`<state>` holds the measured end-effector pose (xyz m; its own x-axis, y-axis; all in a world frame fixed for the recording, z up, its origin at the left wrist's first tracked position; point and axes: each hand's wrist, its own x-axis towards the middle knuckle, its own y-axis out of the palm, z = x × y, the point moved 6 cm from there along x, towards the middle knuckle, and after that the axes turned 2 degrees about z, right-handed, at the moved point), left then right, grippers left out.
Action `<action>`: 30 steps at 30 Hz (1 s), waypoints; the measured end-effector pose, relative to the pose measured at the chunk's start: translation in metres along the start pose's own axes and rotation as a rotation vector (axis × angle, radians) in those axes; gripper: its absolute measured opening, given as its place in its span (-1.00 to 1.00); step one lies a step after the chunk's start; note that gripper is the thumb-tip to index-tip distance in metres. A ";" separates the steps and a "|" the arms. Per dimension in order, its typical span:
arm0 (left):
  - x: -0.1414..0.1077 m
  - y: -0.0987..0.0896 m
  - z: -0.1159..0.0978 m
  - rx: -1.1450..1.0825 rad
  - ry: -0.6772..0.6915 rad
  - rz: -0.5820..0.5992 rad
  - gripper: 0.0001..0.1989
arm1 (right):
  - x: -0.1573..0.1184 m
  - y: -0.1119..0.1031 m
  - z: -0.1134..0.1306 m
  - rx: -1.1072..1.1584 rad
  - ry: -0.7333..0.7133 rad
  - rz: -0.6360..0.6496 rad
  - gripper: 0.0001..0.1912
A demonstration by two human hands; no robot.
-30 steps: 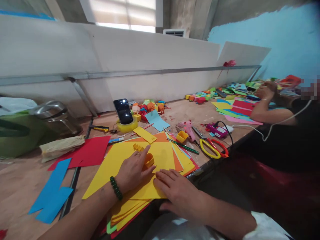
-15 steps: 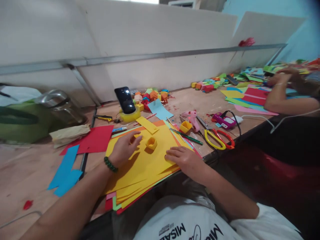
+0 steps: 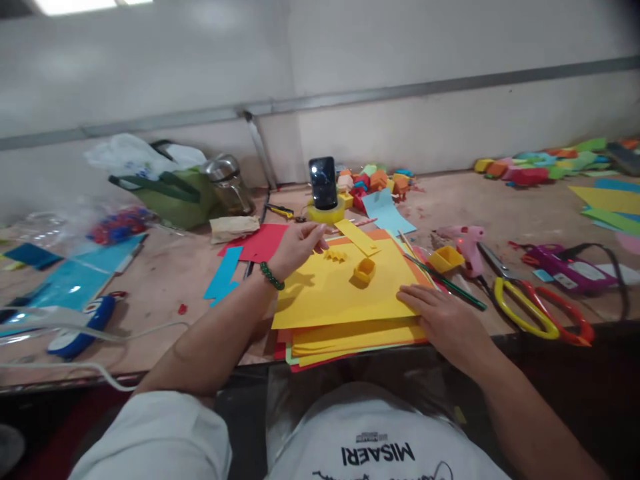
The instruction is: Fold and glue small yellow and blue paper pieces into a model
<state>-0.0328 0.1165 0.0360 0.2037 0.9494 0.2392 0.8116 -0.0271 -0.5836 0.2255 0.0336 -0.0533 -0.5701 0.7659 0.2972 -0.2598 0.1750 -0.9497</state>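
My left hand is over the far left part of a stack of yellow paper, its fingers bent and loosely apart. Just beside its fingertips lies a small zigzag-edged yellow paper piece. To the right, a little folded yellow paper box sits on the top sheet, touched by neither hand. My right hand rests flat on the stack's right edge, fingers stretched out. A yellow paper strip lies across the far edge of the stack.
Right of the stack are a green pencil, another yellow paper box, a pink glue gun and scissors. A phone leans upright on a tape roll. A blue tool and white cables lie left.
The view has swung left, bringing the bag and blue tool into sight. My left hand has moved toward the stack's far left, and the zigzag piece now shows beside it. My right hand stays on the paper.
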 end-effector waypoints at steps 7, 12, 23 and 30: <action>-0.092 0.074 -0.079 0.655 0.325 0.461 -0.80 | -0.003 -0.003 0.004 0.071 -0.090 -0.104 -0.55; -0.118 0.070 -0.099 0.733 0.319 0.526 -0.72 | -0.002 -0.008 0.013 0.062 -0.100 -0.102 -0.56; -0.110 0.015 -0.048 0.992 -0.129 0.433 -0.82 | -0.001 -0.015 0.020 0.016 -0.102 -0.199 -0.58; -0.076 0.006 -0.023 1.109 0.055 0.312 -0.85 | 0.005 -0.027 0.027 0.053 -0.092 -0.167 -0.59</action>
<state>-0.0312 0.0372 0.0324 0.3562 0.9342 -0.0181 -0.2005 0.0575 -0.9780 0.2082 0.0159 -0.0232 -0.5837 0.6690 0.4602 -0.3958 0.2604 -0.8806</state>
